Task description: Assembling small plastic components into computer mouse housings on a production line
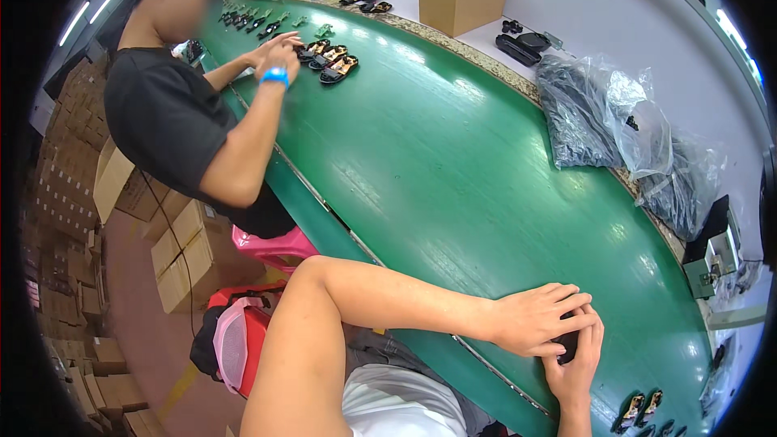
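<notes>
Black and mostly covered, a small piece (569, 346) sits over the green desk (453, 218), grasped between the left hand (528, 320) and the right hand (578, 366). Good handling likely means the right cradling it steadily while the left presses evenly, without twisting or scuffing it.

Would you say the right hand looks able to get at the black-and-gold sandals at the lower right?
Probably yes: the sandals lie near the right hand with nothing visible between, though that hand seems to hold a dark object.
</notes>
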The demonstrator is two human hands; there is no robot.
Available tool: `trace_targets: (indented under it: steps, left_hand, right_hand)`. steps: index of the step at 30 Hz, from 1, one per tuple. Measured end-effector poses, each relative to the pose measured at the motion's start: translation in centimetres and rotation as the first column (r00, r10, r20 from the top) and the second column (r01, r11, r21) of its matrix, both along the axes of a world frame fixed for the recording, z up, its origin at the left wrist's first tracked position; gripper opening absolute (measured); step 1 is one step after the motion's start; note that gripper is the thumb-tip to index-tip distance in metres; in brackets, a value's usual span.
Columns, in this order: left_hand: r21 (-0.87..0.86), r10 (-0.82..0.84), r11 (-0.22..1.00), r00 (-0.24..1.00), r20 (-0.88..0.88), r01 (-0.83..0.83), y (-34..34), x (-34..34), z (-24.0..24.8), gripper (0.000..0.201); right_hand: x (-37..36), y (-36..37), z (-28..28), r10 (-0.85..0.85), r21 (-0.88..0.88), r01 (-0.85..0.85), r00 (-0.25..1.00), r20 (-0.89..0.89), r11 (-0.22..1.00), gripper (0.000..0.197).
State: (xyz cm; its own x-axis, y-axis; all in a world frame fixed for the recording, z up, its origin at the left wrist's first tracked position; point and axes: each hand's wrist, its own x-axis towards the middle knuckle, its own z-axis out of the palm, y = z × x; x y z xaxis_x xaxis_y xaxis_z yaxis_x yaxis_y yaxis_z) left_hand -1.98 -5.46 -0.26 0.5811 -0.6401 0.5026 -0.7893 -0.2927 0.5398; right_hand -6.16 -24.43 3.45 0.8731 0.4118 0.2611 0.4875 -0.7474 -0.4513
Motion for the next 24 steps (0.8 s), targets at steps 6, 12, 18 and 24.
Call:
trace_targets:
  steps: [6,12,18,24]
  left_hand:
    - [-0.026,-0.001,1.000,1.000,-0.013,0.000,0.4,0.0,-0.2,0.075]
    - [-0.055,-0.037,0.998,0.999,-0.040,0.034,0.6,0.4,0.0,0.076]
    - [-0.027,-0.129,0.992,0.974,-0.188,0.126,2.0,1.4,2.9,0.062]
    - [0.096,0.018,0.995,0.982,-0.187,0.000,1.9,0.2,3.1,0.057]
  right_hand:
    - [-0.1,0.7,0.4,-0.003,-0.005,0.003,1.000,0.006,1.000,0.065]
    - [0.1,1.0,0.4,-0.028,0.032,0.027,0.999,0.023,0.999,0.064]
    - [1.6,1.3,-0.4,0.082,0.194,-0.096,0.993,0.083,0.976,0.052]
    - [1.2,1.8,-2.4,0.083,0.330,-0.134,0.983,0.165,0.935,0.068]
